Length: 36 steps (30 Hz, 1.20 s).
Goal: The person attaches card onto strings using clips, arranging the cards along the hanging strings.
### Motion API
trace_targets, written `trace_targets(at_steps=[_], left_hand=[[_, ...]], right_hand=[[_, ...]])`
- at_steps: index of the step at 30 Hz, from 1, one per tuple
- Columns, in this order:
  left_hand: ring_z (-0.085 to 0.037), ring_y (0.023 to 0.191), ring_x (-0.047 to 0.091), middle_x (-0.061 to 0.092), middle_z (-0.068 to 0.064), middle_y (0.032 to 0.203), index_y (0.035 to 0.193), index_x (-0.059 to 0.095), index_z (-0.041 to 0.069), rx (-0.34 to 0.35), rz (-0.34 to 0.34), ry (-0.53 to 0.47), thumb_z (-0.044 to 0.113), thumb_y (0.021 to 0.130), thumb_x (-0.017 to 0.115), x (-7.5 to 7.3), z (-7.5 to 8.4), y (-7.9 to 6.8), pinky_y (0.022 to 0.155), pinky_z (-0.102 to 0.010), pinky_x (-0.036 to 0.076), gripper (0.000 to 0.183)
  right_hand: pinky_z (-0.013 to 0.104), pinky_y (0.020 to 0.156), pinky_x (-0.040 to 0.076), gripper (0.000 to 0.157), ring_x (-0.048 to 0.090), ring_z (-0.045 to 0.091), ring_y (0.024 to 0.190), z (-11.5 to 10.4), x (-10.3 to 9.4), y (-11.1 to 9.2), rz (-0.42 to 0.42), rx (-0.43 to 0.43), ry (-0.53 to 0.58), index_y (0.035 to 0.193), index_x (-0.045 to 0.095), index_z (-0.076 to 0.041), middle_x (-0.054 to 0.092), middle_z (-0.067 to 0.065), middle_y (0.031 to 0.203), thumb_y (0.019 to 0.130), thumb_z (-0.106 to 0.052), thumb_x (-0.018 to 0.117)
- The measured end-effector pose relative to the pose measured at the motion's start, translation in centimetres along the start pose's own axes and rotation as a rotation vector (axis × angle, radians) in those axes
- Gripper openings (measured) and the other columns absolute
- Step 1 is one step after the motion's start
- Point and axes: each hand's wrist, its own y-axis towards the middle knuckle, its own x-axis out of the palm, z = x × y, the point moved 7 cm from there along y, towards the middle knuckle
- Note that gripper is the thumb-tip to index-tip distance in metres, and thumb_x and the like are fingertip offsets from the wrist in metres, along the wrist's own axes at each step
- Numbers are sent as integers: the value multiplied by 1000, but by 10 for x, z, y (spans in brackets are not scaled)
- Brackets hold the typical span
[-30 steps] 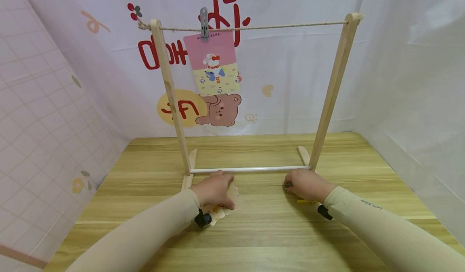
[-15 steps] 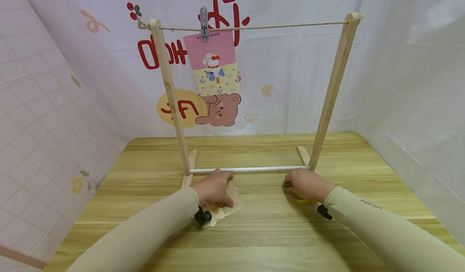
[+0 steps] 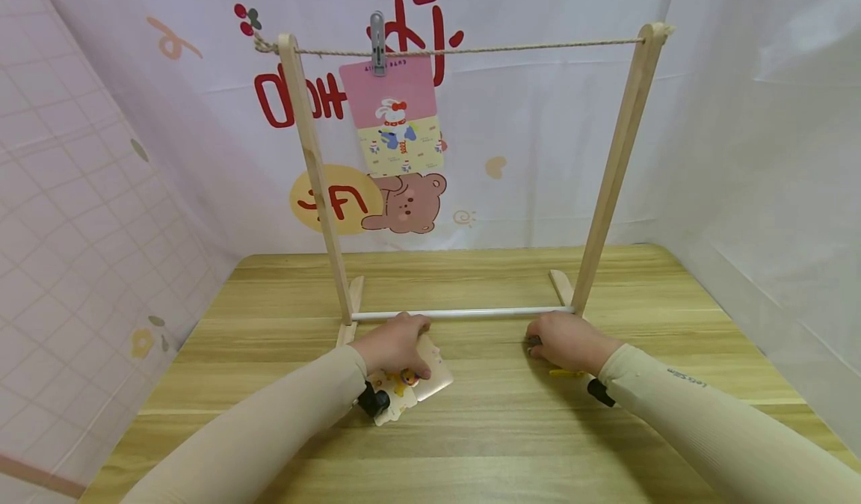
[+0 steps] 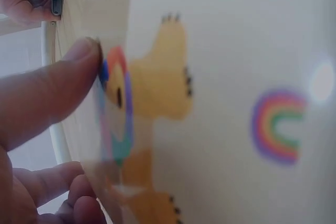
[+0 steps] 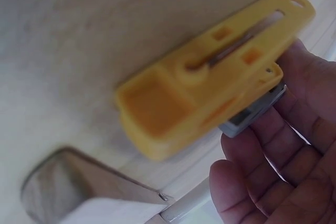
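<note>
My left hand [image 3: 395, 343] is over a small fanned set of cards [image 3: 395, 407] on the table, just in front of the frame's white bar. In the left wrist view the thumb lies at the edge of a pale card [image 4: 220, 129] with a tan cartoon animal and a rainbow; the other fingers curl below. My right hand [image 3: 572, 339] pinches a grey clothespin [image 5: 252, 111] near the bar's right end. A yellow clothespin [image 5: 210, 72] lies beside it, partly covering the grey one in the right wrist view. The hand hides most of the grey clothespin.
A wooden frame [image 3: 615, 164] stands upright on the table [image 3: 511, 437], with a twine line [image 3: 525, 48] strung between its posts. A grey clothespin [image 3: 378, 44] holds a pink and yellow card [image 3: 397, 119] on the line, left of centre. A printed cloth hangs behind.
The cards under my left hand have fanned out and turned a little, showing more of their faces. The left hand has shifted slightly left; the right hand stays in place.
</note>
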Motion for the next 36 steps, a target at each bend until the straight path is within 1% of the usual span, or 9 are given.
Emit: trace_targets(at_steps=[7, 12, 17, 20, 25, 28, 31, 33, 36], left_hand=[[-20, 103, 59, 57, -16, 137, 139, 63, 6, 11, 9, -12, 26, 82, 93, -3, 0, -2, 93, -38, 54, 68], [-23, 116, 59, 57, -15, 142, 135, 66, 8, 24, 27, -40, 26, 89, 87, -6, 0, -3, 100, -42, 53, 54], [-27, 128, 59, 60, -13, 144, 138, 63, 12, 46, 37, -89, 27, 94, 82, -9, 1, -5, 107, -47, 51, 51], [-25, 126, 61, 59, -13, 149, 140, 60, 16, 44, 27, -132, 28, 96, 80, -9, 2, -7, 109, -48, 50, 50], [-22, 112, 63, 57, -14, 152, 143, 57, 16, 50, 12, -173, 29, 98, 78, -12, 4, -10, 108, -49, 51, 51], [-19, 99, 64, 61, -11, 143, 144, 56, 16, 62, 6, -183, 29, 101, 74, -12, 6, -11, 100, -44, 53, 49], [-17, 88, 65, 65, -7, 129, 145, 56, 15, 74, 1, -206, 27, 105, 68, -13, 9, -11, 89, -39, 55, 44], [-16, 87, 66, 66, -6, 123, 146, 55, 15, 91, 12, -204, 26, 107, 64, -14, 11, -10, 87, -38, 55, 41], [-16, 93, 64, 66, -7, 127, 145, 56, 16, 114, 47, -181, 26, 108, 61, -18, 15, -11, 92, -39, 54, 38]], right_hand=[[28, 66, 52, 8, 59, 4, 72, 0, 0, 1, 4, -9, 1, 87, 75, -14, 69, -8, 81, 89, -15, 83], [29, 67, 52, 9, 59, 4, 72, 0, 0, 1, 2, -17, -5, 87, 74, -15, 69, -8, 82, 89, -15, 83], [28, 67, 52, 9, 59, 4, 72, -1, -1, 1, -2, -15, -9, 87, 74, -15, 69, -8, 82, 90, -16, 83], [29, 67, 52, 8, 60, 5, 73, -2, -2, 0, -3, -15, -13, 89, 75, -14, 70, -7, 83, 90, -16, 83], [29, 67, 53, 7, 61, 5, 74, -3, -3, 0, 4, -19, -14, 90, 76, -13, 71, -6, 84, 90, -16, 82], [29, 67, 54, 7, 62, 5, 74, -2, -3, -1, 5, -18, -20, 91, 76, -13, 71, -6, 84, 90, -17, 82], [29, 67, 53, 7, 61, 5, 74, -2, -2, -1, 1, -13, -22, 91, 76, -14, 71, -7, 84, 90, -17, 82], [29, 67, 53, 8, 61, 4, 73, -2, -2, -1, -1, -10, -23, 91, 76, -14, 71, -7, 84, 90, -18, 82], [29, 67, 53, 8, 60, 4, 73, -2, -3, -2, 2, -12, -26, 91, 76, -14, 71, -7, 84, 90, -18, 83]])
